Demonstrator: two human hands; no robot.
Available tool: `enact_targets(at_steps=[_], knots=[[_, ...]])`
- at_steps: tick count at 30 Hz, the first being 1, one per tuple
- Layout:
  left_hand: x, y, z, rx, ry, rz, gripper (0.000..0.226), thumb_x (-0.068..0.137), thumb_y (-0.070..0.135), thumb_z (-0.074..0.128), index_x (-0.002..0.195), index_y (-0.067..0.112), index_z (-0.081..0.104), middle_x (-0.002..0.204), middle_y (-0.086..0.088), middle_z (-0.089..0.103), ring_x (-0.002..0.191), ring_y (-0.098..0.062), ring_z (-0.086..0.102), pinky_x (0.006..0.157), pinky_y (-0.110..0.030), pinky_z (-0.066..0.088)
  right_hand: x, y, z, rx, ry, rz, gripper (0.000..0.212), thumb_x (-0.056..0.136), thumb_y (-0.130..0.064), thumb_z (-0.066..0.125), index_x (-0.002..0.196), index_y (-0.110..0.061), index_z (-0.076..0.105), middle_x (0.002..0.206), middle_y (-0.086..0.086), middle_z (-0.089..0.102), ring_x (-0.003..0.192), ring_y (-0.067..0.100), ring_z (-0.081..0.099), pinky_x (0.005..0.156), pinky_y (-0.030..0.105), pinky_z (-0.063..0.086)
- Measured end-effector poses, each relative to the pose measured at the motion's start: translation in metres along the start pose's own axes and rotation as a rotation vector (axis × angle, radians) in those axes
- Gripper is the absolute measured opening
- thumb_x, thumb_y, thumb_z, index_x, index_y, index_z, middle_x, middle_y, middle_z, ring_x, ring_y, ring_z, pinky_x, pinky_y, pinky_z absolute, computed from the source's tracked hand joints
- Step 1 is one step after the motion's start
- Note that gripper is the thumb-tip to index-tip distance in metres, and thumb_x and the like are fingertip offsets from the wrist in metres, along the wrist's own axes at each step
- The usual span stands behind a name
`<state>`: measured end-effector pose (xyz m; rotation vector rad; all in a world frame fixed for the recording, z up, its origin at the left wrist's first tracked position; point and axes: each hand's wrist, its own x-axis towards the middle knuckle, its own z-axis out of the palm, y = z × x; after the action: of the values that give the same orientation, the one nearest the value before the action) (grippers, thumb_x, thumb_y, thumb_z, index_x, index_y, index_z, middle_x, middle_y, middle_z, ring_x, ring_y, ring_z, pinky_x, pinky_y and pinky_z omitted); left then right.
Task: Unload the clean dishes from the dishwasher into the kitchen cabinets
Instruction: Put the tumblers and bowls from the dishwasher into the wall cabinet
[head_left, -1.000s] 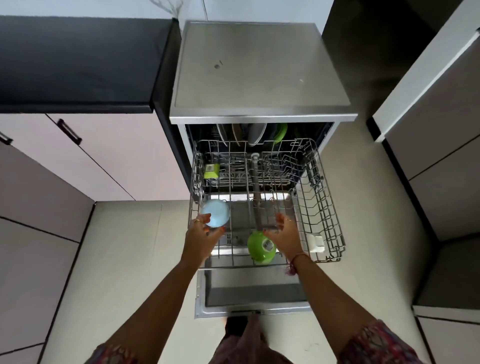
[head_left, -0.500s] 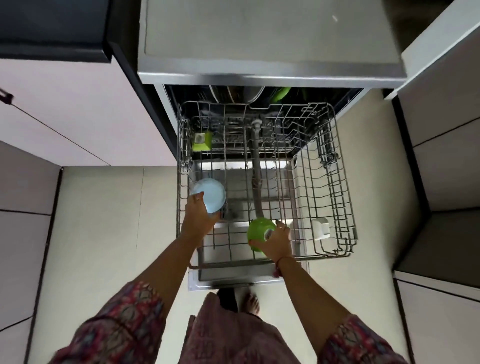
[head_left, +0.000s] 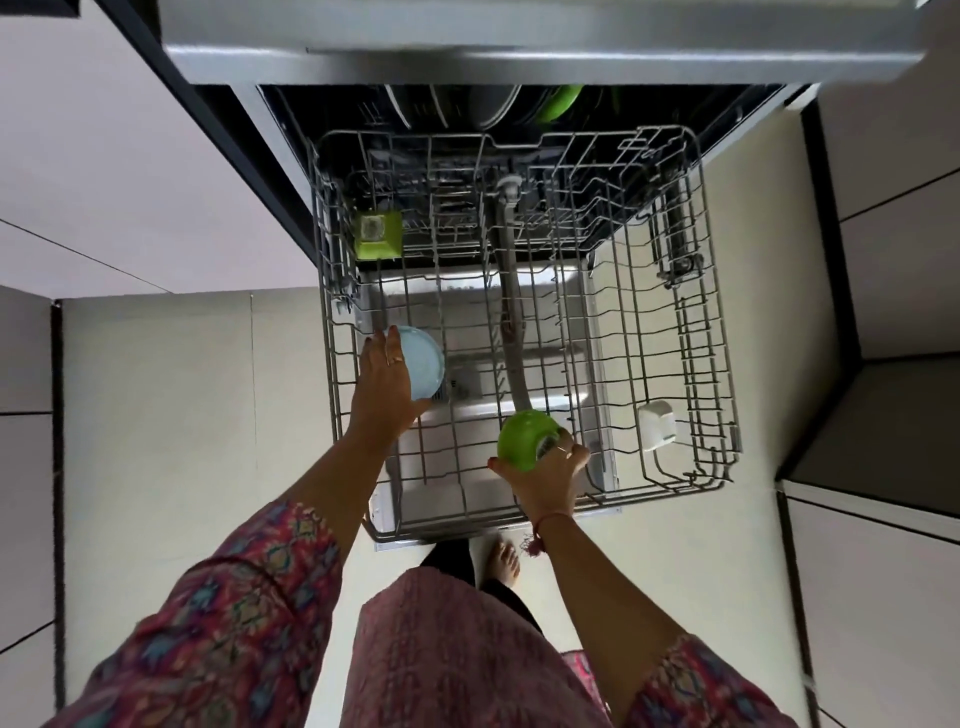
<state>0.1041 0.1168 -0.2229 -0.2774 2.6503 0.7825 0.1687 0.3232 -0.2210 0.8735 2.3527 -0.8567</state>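
Early stage: my left hand (head_left: 387, 382) gripped the blue bowl (head_left: 423, 362), my right hand (head_left: 550, 475) the green bowl (head_left: 524, 439), both at the upper rack (head_left: 719, 332); green cup (head_left: 377, 235) and back plates (head_left: 498, 106) remained, nothing shelved.

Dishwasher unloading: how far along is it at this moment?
Done: the pulled-out upper rack is mostly bare wire. In hand: the left hand grips a blue bowl and the right hand a green bowl, both over the rack. Left: a green cup in the rack's back left corner, and plates standing inside the machine. No cabinet is shown open.
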Motion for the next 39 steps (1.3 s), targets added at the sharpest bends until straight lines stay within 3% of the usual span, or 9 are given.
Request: enact_targets(at_steps=[5,14,19,24,30,35,39], knots=[[0.011,-0.004,0.013,-0.041,0.039,-0.061,0.114,0.065,0.029,0.085,0.148,-0.002,0.013,0.149,-0.027,0.021,0.139,-0.040,0.022,0.113,-0.049,0.027,0.011,-0.001,0.012,0.124,0.039,0.168,0.108,0.057,-0.036,0.089,0.143,-0.013,0.027,0.131,0.015,0.022,0.112,0.043,0.049,0.095,0.048,0.050],[0.013,-0.004,0.020,-0.111,0.140,-0.075,0.107,0.059,0.023,0.088,0.144,0.000,0.028,0.142,-0.023,0.034,0.132,-0.037,0.033,0.107,-0.048,0.036,0.019,0.008,0.016,0.260,0.055,0.173,0.105,0.055,-0.026,0.090,0.140,-0.014,0.031,0.132,0.012,0.016,0.112,0.035,0.043,0.097,0.034,0.045],[0.005,0.003,0.004,-0.114,0.139,-0.029,0.105,0.055,0.023,0.089,0.141,0.001,0.033,0.138,-0.023,0.035,0.129,-0.036,0.034,0.104,-0.049,0.037,0.009,0.006,0.009,0.226,0.077,0.169,0.105,0.055,-0.030,0.089,0.142,-0.023,0.029,0.134,0.009,0.017,0.121,0.044,0.036,0.102,0.050,0.043],[-0.015,0.022,-0.018,-0.045,0.155,0.017,0.108,0.052,0.030,0.088,0.142,0.006,0.032,0.137,-0.023,0.033,0.126,-0.038,0.035,0.105,-0.048,0.034,-0.010,0.004,-0.003,0.228,0.066,0.065,0.106,0.055,-0.034,0.088,0.142,-0.025,0.028,0.138,0.016,0.027,0.127,0.043,0.031,0.109,0.055,0.032],[-0.059,0.042,-0.053,-0.131,0.238,0.055,0.110,0.051,0.032,0.087,0.142,0.008,0.032,0.134,-0.019,0.032,0.123,-0.036,0.036,0.096,-0.046,0.043,-0.042,-0.008,-0.035,0.230,0.084,-0.136,0.108,0.052,-0.038,0.089,0.142,-0.026,0.031,0.137,0.012,0.037,0.125,0.037,0.035,0.108,0.048,0.024],[-0.108,0.052,-0.079,-0.132,0.311,0.067,0.113,0.052,0.037,0.085,0.145,0.013,0.026,0.138,-0.012,0.031,0.125,-0.032,0.035,0.096,-0.046,0.043,-0.072,-0.015,-0.070,0.212,0.064,-0.340,0.106,0.054,-0.037,0.090,0.142,-0.025,0.031,0.136,0.012,0.032,0.123,0.037,0.038,0.103,0.048,0.037],[-0.154,0.059,-0.097,-0.171,0.376,0.083,0.112,0.052,0.040,0.086,0.144,0.013,0.028,0.137,-0.009,0.037,0.123,-0.029,0.038,0.097,-0.046,0.046,-0.101,-0.014,-0.092,0.291,0.077,-0.451,0.105,0.057,-0.030,0.090,0.143,-0.021,0.031,0.133,0.014,0.027,0.120,0.034,0.042,0.095,0.040,0.049]])
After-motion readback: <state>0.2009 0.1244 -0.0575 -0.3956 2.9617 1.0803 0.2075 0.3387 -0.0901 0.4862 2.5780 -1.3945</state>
